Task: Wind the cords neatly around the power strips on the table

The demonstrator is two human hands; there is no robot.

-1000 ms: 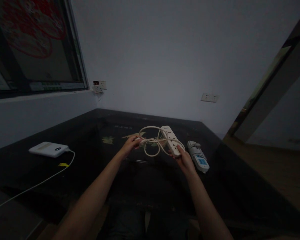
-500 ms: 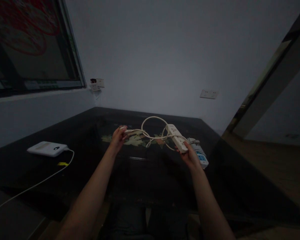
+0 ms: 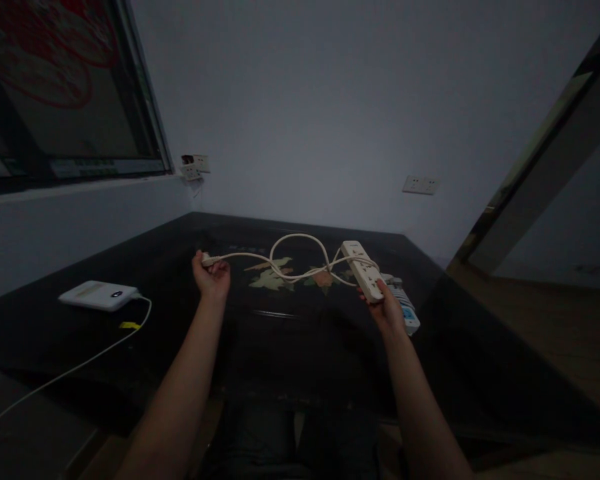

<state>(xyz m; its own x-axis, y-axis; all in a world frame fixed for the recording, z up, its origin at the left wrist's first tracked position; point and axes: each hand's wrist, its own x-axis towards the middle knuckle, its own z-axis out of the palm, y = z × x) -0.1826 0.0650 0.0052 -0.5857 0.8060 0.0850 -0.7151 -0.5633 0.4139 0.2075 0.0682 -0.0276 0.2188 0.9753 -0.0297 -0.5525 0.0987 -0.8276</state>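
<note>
My left hand is closed on the plug at one end of a cream cord. Between my hands the cord makes one loose loop above the table, and part of it passes round the power strip. My right hand grips the near end of that white power strip, which is tilted, its sockets facing up. Just beyond my right hand lies a second power strip with a blue socket section and its cord wrapped about it, partly hidden.
A white box-like device with a thin white cable and a yellow tag lies at the table's left. The dark table has a flower pattern. Wall sockets are at the back, a window at left.
My left hand has moved left with the plug, drawing the cord out straighter and shifting its loop left. My right hand and the power strip have shifted slightly to the right.
</note>
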